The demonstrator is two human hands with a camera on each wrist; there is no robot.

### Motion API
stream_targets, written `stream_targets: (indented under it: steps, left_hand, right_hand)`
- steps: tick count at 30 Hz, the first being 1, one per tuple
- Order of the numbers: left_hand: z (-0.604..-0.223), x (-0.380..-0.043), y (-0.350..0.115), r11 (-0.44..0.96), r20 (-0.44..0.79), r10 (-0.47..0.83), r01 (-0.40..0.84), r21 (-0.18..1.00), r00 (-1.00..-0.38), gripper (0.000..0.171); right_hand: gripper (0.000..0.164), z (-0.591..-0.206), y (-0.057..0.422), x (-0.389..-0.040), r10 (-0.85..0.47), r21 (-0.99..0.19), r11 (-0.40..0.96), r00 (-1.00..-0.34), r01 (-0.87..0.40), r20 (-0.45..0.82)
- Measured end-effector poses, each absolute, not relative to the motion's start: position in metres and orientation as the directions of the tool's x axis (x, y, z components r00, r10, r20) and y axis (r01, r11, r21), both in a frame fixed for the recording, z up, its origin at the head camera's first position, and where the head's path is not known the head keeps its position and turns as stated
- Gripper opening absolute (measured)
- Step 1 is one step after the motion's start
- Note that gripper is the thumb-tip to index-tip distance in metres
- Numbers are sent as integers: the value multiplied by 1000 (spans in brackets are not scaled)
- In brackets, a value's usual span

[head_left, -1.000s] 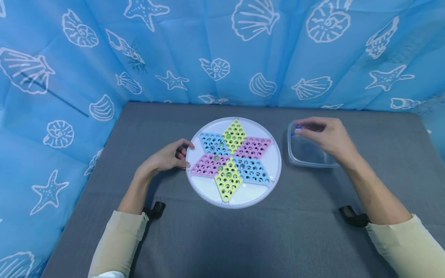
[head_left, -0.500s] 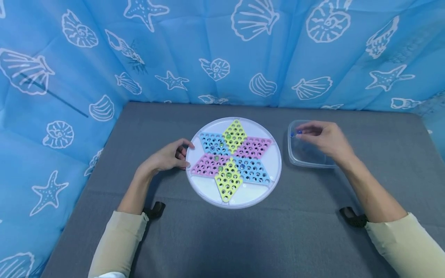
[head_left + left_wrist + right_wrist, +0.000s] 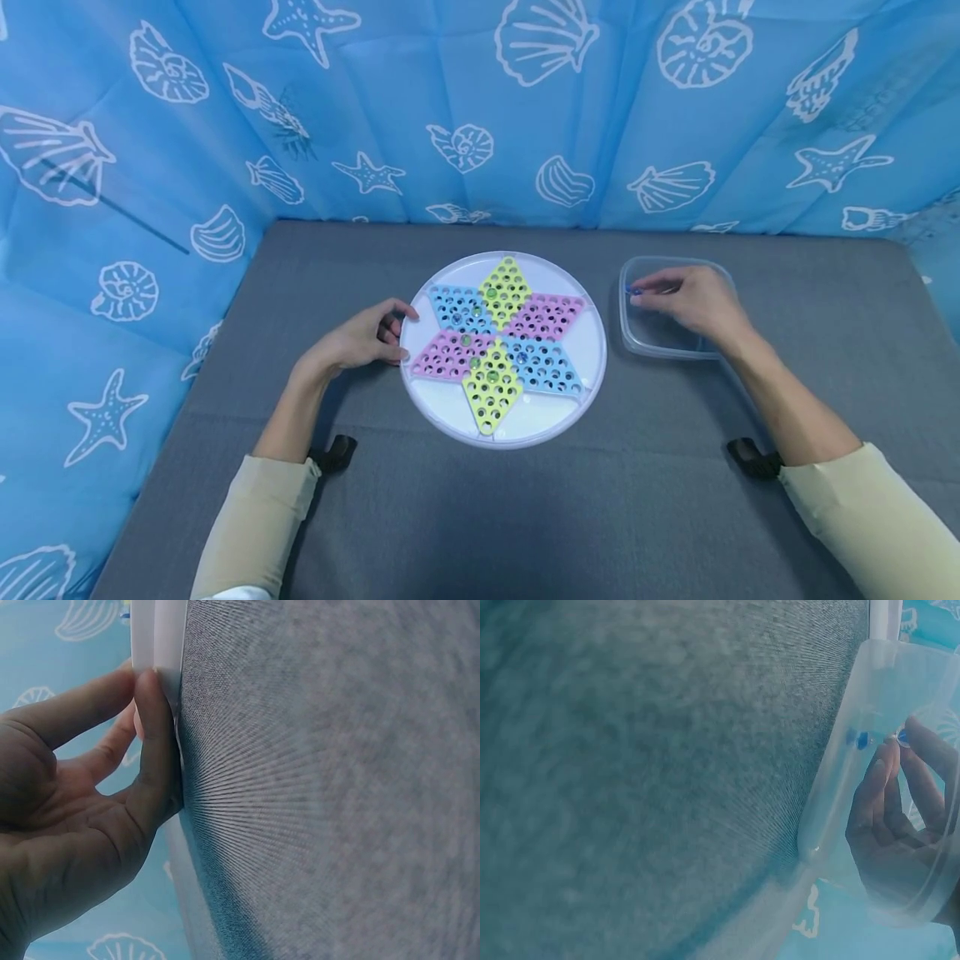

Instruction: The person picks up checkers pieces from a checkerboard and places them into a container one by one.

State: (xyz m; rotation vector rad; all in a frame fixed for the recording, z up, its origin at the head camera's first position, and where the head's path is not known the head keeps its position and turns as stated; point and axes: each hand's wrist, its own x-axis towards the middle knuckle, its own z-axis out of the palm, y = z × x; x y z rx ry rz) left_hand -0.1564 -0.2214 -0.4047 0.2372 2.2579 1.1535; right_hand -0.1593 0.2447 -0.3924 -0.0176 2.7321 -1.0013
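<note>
A round white Chinese checkers board with a yellow, pink and blue star lies on the table, several green and blue marbles in its holes. My left hand holds the board's left rim; in the left wrist view thumb and fingers meet at the white rim. My right hand reaches into a clear plastic container right of the board. Through the container wall, the right wrist view shows a blue marble pinched at the fingertips, with another blue marble near the container's bottom.
A grey cloth covers the table. Blue curtains with white seashell prints hang behind it and along the left side. Black wrist straps with mounts stick out beside both forearms.
My right hand has come slightly nearer and lower in the container, the blue marble at its fingertips moving close to the other one. The left hand and the board stay put.
</note>
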Motion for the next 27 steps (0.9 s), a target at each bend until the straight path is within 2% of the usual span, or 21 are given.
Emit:
stream_targets:
  steps: [11,18,27]
  left_hand:
    - [-403,-157,-221,604,-426,405,-113,789,-809,53]
    - [-405,-156,-224,609,-428,419,-101,787,-801,55]
    - [-405,-156,-224,583,-404,446,-84,808,-799,55]
  right_hand:
    - [52,-398,242,-168,-43,-601,773,-929,202,-367]
    - [50,-402,240,-171,-39,-564,800,-919,206,-391]
    - [47,-402,239,-171,-34,-574,791,-921,212,-387]
